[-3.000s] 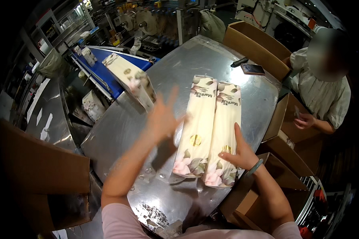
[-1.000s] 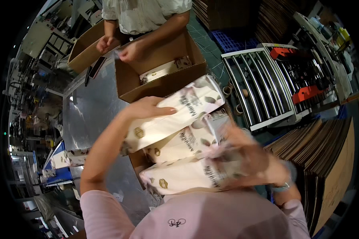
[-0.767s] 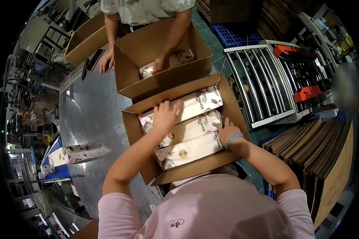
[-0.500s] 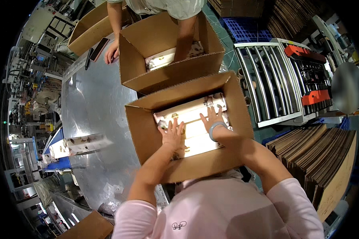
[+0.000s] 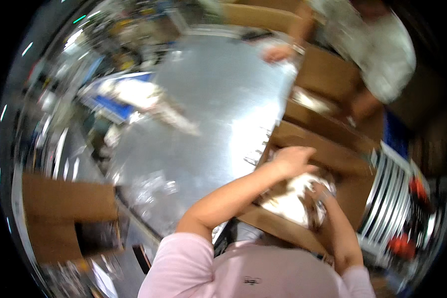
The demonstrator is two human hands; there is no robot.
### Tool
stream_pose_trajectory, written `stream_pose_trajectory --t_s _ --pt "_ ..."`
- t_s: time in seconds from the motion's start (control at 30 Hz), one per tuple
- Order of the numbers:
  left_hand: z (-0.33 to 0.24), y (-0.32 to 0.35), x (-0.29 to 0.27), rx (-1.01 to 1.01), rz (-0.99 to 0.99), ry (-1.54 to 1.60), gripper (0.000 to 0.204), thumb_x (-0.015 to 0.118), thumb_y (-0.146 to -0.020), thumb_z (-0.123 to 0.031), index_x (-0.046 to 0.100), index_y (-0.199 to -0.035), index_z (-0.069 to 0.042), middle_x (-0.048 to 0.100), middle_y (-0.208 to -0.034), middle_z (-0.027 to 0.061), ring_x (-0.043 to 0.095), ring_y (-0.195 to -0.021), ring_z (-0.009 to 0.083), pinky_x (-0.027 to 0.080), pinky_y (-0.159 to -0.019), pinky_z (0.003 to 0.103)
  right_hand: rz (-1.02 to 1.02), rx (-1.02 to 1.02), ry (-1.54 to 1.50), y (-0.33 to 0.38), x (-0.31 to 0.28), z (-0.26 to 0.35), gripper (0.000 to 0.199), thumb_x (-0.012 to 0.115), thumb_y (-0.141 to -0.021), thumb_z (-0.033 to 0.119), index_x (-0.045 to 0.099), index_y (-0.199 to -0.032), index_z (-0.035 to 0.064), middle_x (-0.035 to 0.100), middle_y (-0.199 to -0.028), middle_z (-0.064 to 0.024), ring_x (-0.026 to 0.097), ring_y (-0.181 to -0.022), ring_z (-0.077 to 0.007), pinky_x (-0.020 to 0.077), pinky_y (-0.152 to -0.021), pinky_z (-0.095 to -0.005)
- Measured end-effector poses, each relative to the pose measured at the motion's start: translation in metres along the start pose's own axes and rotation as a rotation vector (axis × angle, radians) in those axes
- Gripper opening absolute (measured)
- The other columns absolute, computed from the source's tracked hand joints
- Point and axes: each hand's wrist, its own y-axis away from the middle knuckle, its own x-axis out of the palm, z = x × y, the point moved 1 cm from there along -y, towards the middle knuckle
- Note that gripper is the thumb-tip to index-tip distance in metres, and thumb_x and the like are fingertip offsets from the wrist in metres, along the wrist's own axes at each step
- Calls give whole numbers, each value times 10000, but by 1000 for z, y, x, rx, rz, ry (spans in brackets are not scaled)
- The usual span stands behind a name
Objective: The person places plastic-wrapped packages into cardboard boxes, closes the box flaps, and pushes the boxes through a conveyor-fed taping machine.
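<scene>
The picture is blurred by motion. An open cardboard box stands at the metal table's right edge, just in front of me, with white flower-printed packages lying inside. My left hand hovers over the box's far left rim, fingers loosely spread, holding nothing. My right hand is down inside the box against the packages; blur hides its fingers.
A shiny metal table fills the middle. Beyond my box a co-worker leans over another open box, one hand on the table. A blue conveyor carries a package at left. Another carton stands lower left, a roller rack at right.
I set the printed packages into the box and pressed them down with both hands. Now my head has swung left toward the table, and my left hand has lifted off the packages.
</scene>
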Motion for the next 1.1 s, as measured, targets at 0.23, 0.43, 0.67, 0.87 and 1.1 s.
stream_pose_trajectory --t_s 0.23,0.43,0.67,0.87,1.1 --pt "221 121 -232 -815 -851 -241 632 499 -823 -567 494 -1279 -130 365 -1398 163 314 -1302 334 270 -997 635 -252 -300 -931 126 -51 48 419 581 -881 84 427 -1244 -59 577 -1038 -89 549 -912 -138 461 -798 -266" --pt "267 136 -223 -984 -604 -212 607 384 -850 -620 462 -1311 -232 337 -1388 105 274 -1283 341 322 -937 644 -394 -320 -995 139 -92 121 385 587 -880 91 458 -1231 0 589 -1066 -108 594 -894 -153 497 -764 -270" --pt "123 198 -109 -7 -134 -27 618 440 -909 -461 330 -1389 -89 339 -1386 200 341 -1241 348 356 -995 467 -383 -601 -653 11 -99 290 579 607 -804 21 349 -1319 -36 463 -1274 -172 471 -1163 -233 411 -944 -328" --pt "249 215 -222 -79 -472 52 653 577 -856 -398 354 -1370 -63 358 -1396 214 392 -1258 338 318 -1049 438 -81 -568 -1023 -43 -70 320 565 613 -800 -6 329 -1288 -31 505 -1173 -143 525 -1012 -210 447 -870 -328" --pt "438 244 -312 -1168 -777 -168 710 484 -748 -691 458 -1330 -284 214 -1464 208 210 -1328 388 226 -998 626 -93 -386 -1060 -46 -54 323 546 614 -814 19 356 -1292 -38 516 -1182 -143 535 -1019 -239 450 -867 -338"
